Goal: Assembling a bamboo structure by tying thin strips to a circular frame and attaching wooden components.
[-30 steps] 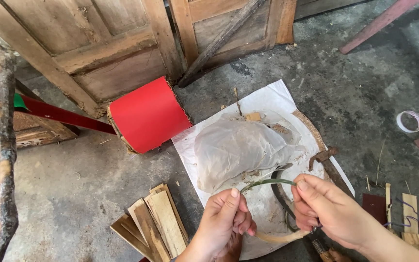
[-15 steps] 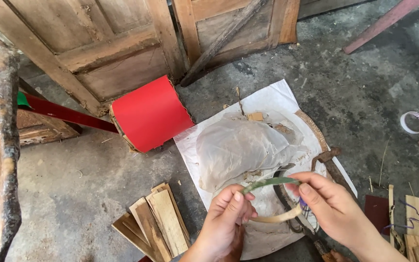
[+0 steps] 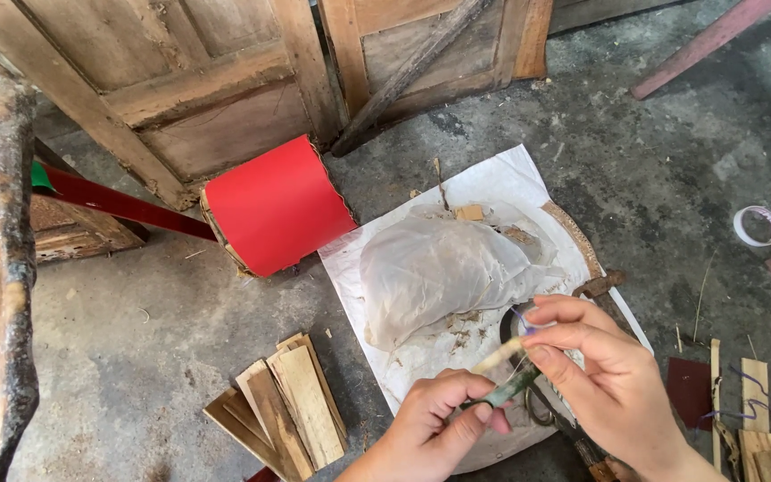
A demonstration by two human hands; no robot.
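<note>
A: What is the ground like?

B: It is a rough grey concrete floor (image 3: 136, 339). Old wooden doors (image 3: 216, 80) lean at the top of the frame. A white sheet (image 3: 493, 183) lies in the middle of the floor.

A: What sits on the sheet?

B: A crumpled, see-through plastic bag (image 3: 439, 268) rests on it. A roll of red paper (image 3: 278, 203) lies just to the upper left of the sheet, touching its corner.

A: Where are the hands?

B: Both are at the bottom of the frame, over the lower edge of the sheet. The left hand (image 3: 435, 428) pinches a thin green strip (image 3: 510, 388) between thumb and fingers. The right hand (image 3: 604, 375) has its fingertips closed on the upper end of that strip, which is pale there. I think a fine thread runs there too, but it is too small to be sure.

A: Anything else close by?

B: A stack of small wooden slats (image 3: 283, 411) lies left of the hands. A ring of tape (image 3: 758, 225) lies far right. More wood strips (image 3: 760, 419) sit in the lower right corner.
</note>
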